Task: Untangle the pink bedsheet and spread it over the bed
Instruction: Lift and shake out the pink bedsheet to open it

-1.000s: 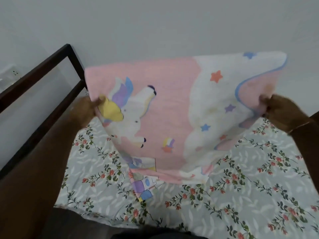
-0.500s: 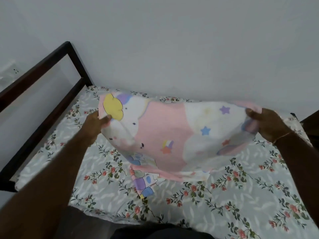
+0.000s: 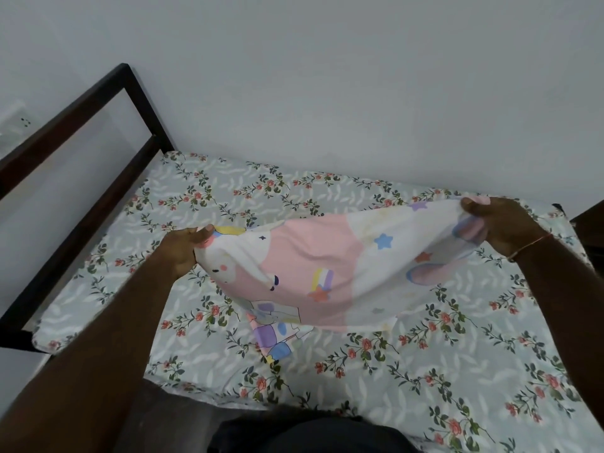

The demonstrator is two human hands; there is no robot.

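Room: plain pale wall (image 3: 327,76) behind the bed.

1. Wall socket (image 3: 20,120), white, far left, blurred.
2. Bed frame (image 3: 98,152), dark wood, open rail along the left side of the mattress.
3. Floral cover (image 3: 425,371), grey-green with red flowers and dark leaves, lying flat over the mattress.
4. Left hand (image 3: 186,246), fingers and thumb pinching the left top edge of the sheet.
5. Pink bedsheet (image 3: 327,273), pink and white, printed with stars, a rainbow and cartoon figures. It is held up between both hands over the middle of the bed and sags in the centre. A folded lower corner hangs down to the floral cover; whether it touches is unclear.
6. Right hand (image 3: 503,227), fingers curled round a bunched right top corner of the sheet.
7. Thin bangle (image 3: 531,245) on the right wrist.
8. Dark brown edge (image 3: 588,220), far right, cut off by the frame.
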